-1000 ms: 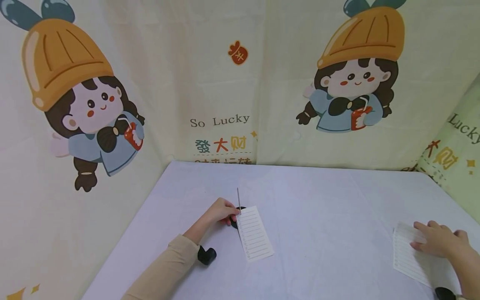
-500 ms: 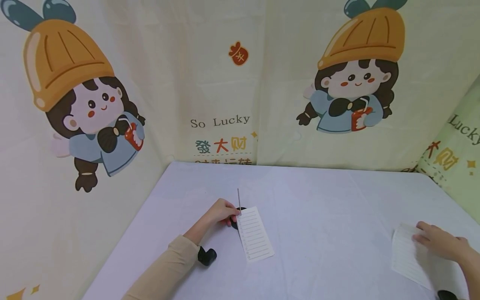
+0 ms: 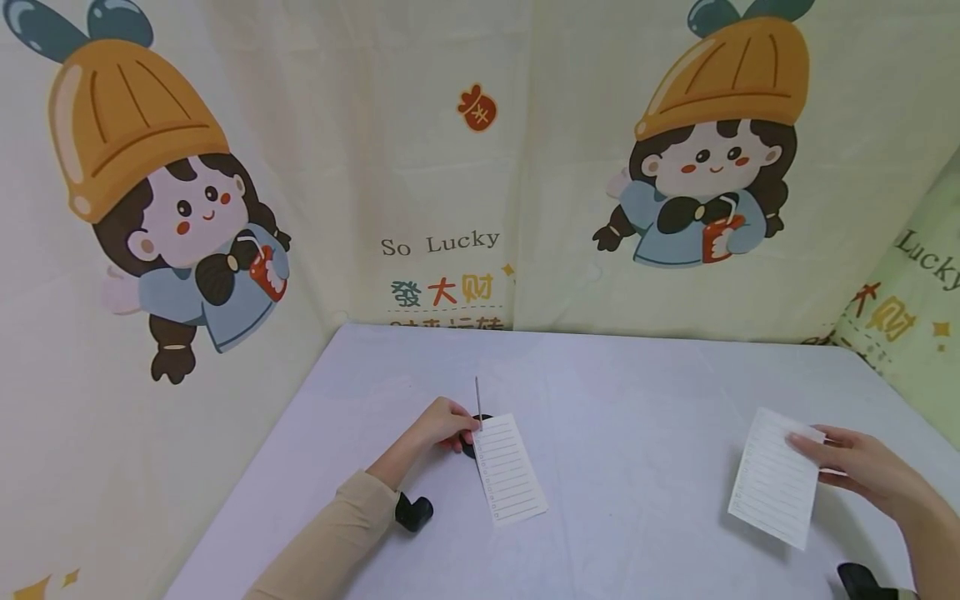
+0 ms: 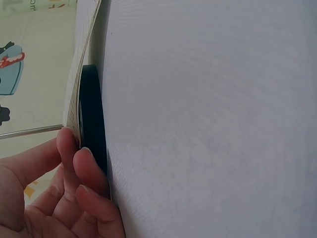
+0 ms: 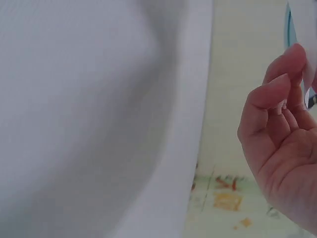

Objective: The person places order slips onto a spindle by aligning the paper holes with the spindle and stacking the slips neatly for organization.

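My left hand (image 3: 442,423) pinches the corner of a lined paper sheet (image 3: 512,471) beside a thin upright metal spike (image 3: 477,396). The sheet lies over the spike's dark round base (image 4: 92,114); in the left wrist view the thumb and index finger meet at the paper's edge, close to the rod, and other fingertips touch the base. At the right side, my right hand (image 3: 873,467) holds a second lined sheet (image 3: 776,483) above the table, thumb on top and fingers behind. Only a strip of that sheet (image 5: 306,29) shows in the right wrist view.
A white-covered table (image 3: 637,433) reaches back to a printed cloth backdrop (image 3: 562,167), which also hangs at the left and right. Black wrist devices (image 3: 414,511) sit below both hands.
The right hand has lifted the second sheet off the table and brought it a little to the left, tilting it up. My left hand and its sheet have stayed in place.
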Available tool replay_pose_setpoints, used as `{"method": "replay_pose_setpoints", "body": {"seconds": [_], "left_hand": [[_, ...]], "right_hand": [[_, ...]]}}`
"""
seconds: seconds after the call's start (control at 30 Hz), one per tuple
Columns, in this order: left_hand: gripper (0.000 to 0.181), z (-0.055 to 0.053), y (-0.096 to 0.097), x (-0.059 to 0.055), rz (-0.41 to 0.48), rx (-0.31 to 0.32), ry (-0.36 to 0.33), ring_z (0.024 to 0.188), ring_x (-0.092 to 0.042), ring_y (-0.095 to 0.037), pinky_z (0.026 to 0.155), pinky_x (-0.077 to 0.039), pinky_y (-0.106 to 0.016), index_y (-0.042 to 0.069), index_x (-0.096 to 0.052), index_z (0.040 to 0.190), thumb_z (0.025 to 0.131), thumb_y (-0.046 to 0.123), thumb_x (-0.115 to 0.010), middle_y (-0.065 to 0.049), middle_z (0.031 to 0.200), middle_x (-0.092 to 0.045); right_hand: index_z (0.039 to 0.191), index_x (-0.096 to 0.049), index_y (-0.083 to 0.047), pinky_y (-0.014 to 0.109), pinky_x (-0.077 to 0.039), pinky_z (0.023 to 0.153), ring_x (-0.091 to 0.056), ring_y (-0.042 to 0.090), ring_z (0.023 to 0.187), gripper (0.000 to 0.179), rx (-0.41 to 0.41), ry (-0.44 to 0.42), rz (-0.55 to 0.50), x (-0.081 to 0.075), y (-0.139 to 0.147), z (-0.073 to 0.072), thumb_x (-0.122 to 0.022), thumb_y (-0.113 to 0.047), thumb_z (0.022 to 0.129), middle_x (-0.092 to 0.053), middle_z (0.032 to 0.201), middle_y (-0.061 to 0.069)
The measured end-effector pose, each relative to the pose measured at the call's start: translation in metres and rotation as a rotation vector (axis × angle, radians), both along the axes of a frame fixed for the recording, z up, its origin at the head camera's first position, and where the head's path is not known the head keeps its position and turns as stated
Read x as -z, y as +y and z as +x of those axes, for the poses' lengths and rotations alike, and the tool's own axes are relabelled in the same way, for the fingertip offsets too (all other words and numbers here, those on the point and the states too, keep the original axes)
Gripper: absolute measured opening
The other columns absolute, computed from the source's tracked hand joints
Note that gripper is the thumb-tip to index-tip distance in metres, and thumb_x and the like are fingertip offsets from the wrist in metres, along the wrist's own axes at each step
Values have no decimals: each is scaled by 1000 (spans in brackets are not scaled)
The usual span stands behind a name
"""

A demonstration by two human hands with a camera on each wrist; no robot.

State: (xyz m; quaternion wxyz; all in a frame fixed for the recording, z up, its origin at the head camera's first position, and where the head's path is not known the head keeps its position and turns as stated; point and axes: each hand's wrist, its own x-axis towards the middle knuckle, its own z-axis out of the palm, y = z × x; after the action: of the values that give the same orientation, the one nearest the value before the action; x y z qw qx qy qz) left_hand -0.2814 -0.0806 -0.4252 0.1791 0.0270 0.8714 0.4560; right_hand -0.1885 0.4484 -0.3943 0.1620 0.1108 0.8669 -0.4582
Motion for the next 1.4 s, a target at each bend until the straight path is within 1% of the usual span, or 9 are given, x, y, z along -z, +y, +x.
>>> {"method": "replay_pose_setpoints", "body": {"seconds": [0.13,0.43,0.6,0.73,0.83,0.93,1.03,1.2,1.4], "left_hand": [[15,-1,-1,1,5,-3,-6,43,-50,-10,43,-36,-21,3,-67,83,82,18,-65,0,58,-60],[19,0,-4,1,35,-25,-14,46,-53,-11,46,-37,-22,4,-64,93,84,20,-64,0,63,-62],[24,6,-6,-2,165,-101,-7,50,-56,-11,48,-41,-23,2,-59,105,88,20,-59,-3,71,-65],[24,17,-6,-13,272,-186,32,53,-58,-12,51,-45,-24,0,-59,105,89,18,-57,-5,76,-65],[25,28,-4,-22,331,-201,53,56,-59,-13,52,-46,-24,-1,-59,104,88,18,-58,-6,77,-64],[28,38,1,-31,363,-154,60,57,-59,-13,53,-46,-24,-3,-60,104,88,20,-58,-6,78,-65],[31,47,9,-38,363,-59,40,59,-59,-14,57,-48,-25,-2,-61,105,88,24,-59,-5,79,-66],[33,57,23,-40,343,98,19,62,-63,-16,59,-48,-28,0,-64,102,86,30,-62,-5,79,-68],[26,59,32,-38,300,145,76,59,-62,-16,55,-47,-28,5,-67,93,84,28,-65,-5,72,-67]], "right_hand": [[128,-24,21,28,-49,70,-59,8,76,67,-53,50,-78,-10,-27,-6,-46,-33,95,-62,87,-10],[125,-38,16,28,-49,71,-60,15,78,58,-204,160,-66,-31,-102,-23,-55,-29,92,-62,95,6],[118,-47,12,30,-50,70,-62,19,78,49,-301,191,-144,-38,-137,-32,-59,-25,90,-63,95,9],[110,-53,9,31,-50,67,-63,21,76,40,-385,188,-211,-38,-165,-39,-61,-23,88,-65,93,9],[107,-55,8,30,-50,65,-64,20,75,36,-441,171,-255,-38,-186,-43,-62,-21,88,-66,90,9],[104,-57,8,30,-49,63,-63,19,72,34,-494,153,-292,-36,-208,-45,-62,-20,87,-67,88,9],[101,-59,7,28,-48,60,-63,18,71,30,-537,137,-317,-32,-227,-47,-63,-20,87,-67,86,9],[95,-61,4,27,-47,58,-63,18,70,27,-569,118,-314,-25,-253,-48,-66,-21,85,-67,84,9],[93,-63,1,27,-46,59,-62,16,70,26,-579,107,-284,-21,-268,-47,-67,-23,83,-68,82,7]]}}
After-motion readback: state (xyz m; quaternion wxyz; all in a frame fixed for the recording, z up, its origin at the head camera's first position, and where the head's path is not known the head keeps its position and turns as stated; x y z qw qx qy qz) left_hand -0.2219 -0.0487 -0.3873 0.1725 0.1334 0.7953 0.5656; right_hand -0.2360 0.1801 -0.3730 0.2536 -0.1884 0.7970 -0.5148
